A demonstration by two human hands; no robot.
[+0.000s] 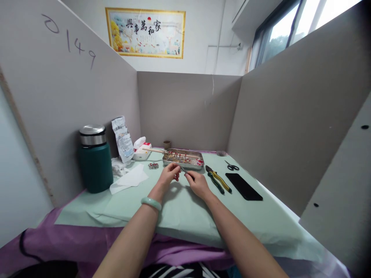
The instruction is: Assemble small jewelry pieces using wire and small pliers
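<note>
Just in front of a metal tray (191, 167) of red, gold and clear beads, my two hands are close together above the table. My left hand (169, 173), with a pale green bangle (151, 203) on its wrist, has fingers closed in a pinch; what is in them is too small to make out. My right hand (198, 184) is closed around a thin tool (183, 169) with a narrow metallic tip, which points toward my left fingers. Its exact kind cannot be told. A small cluster of red and silver beads (153, 165) lies left of my left hand.
To the right lie green-and-yellow pliers (219, 180), black scissors (232, 166) and a flat black phone-like slab (244, 187). At left stand a green flask (96, 162), a foil pouch (123, 139), a tissue pack (142, 151) and white paper (130, 179). Grey partitions (188, 110) enclose the table.
</note>
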